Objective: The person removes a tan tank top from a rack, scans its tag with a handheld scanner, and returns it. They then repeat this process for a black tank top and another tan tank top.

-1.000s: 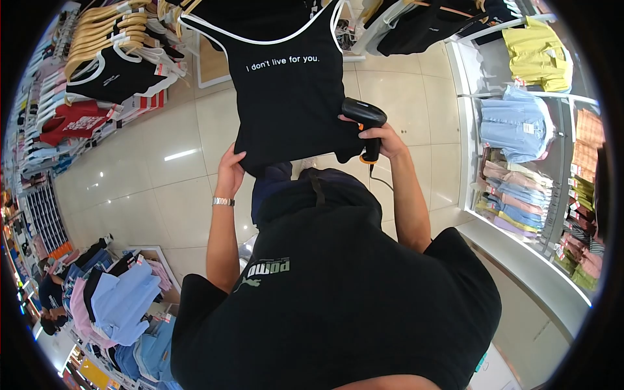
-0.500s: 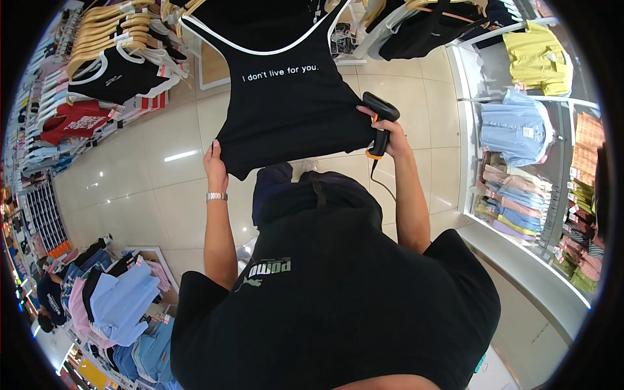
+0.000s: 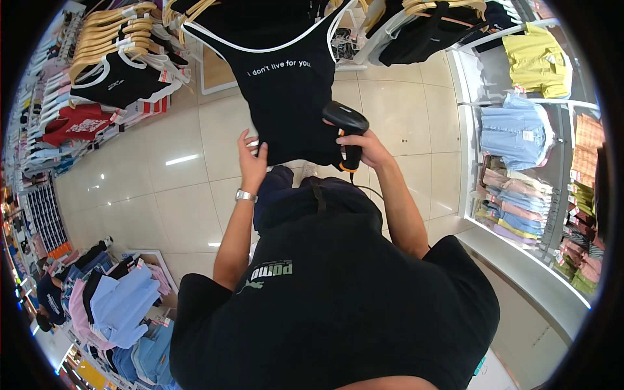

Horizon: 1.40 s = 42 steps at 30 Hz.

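Note:
A black tank top (image 3: 286, 97) with white trim and the words "I don't live for you." hangs in front of me, its lower part narrowing toward the hem. My left hand (image 3: 252, 156) is at the left side of that hem, fingers apart and thumb against or very near the cloth. In my right hand (image 3: 369, 149) is a black and orange barcode scanner (image 3: 346, 119), gripped by its handle, with a cable trailing down. The scanner overlaps the tank top's right edge; whether those fingers also pinch cloth is hidden.
Racks of clothes on wooden hangers (image 3: 117, 39) stand at the left and ahead. A yellow shirt (image 3: 536, 62) and a blue shirt (image 3: 513, 130) hang on the right wall. Folded clothes (image 3: 123, 302) lie on a display at lower left. A person (image 3: 51, 296) is beyond it.
Both hands have moved inward. The tank top, stretched wide between them before, now hangs narrower. My left hand has loosened from the hem; the scanner has come left, over the cloth's edge.

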{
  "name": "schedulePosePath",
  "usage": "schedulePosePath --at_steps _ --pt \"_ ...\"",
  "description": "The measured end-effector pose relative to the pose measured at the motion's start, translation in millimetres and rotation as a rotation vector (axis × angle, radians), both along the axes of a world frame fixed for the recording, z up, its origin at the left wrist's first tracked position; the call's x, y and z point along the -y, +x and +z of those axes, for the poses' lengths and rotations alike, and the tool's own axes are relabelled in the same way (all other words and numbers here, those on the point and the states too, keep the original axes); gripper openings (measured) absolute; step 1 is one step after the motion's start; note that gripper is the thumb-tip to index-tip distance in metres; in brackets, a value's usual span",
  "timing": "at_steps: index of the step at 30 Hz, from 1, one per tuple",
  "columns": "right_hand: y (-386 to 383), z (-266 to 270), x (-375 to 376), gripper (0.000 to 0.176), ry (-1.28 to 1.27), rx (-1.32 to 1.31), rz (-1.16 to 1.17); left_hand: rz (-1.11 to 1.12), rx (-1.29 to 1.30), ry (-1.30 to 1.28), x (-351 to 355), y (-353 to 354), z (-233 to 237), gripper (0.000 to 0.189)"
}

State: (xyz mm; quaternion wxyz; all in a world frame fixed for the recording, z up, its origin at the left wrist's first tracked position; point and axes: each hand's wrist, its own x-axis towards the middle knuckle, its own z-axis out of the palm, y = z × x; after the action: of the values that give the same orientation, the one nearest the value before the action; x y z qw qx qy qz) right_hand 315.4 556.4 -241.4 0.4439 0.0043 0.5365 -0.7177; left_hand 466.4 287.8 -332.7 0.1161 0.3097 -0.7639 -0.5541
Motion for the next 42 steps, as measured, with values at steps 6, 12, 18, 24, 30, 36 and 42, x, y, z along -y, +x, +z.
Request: schedulePosePath --at_steps 6,12,18,24,30,36,42 --pt "11 12 33 0.035 0.041 0.107 -0.049 -0.569 -0.097 0.012 -45 -7 54 0.048" --pt "21 26 54 0.035 -0.046 0.102 -0.017 -0.444 -0.18 0.509 -70 -3 45 0.045" --pt "17 27 60 0.037 -0.07 0.12 0.015 -0.438 -0.047 0.524 -60 -14 50 0.028" --pt "10 24 51 0.037 -0.095 0.09 -0.003 -0.393 -0.009 0.704 -61 -16 58 0.023" --pt "6 39 34 0.042 -0.008 -0.021 -0.016 -0.306 0.017 0.672 -65 -24 65 0.026" --pt "18 39 5 0.033 0.173 -0.115 0.03 -0.229 0.002 0.599 -54 -39 52 0.023" --pt "46 49 -12 0.017 0.362 -0.1 0.336 -0.143 -0.045 0.726 -43 -53 52 0.027"
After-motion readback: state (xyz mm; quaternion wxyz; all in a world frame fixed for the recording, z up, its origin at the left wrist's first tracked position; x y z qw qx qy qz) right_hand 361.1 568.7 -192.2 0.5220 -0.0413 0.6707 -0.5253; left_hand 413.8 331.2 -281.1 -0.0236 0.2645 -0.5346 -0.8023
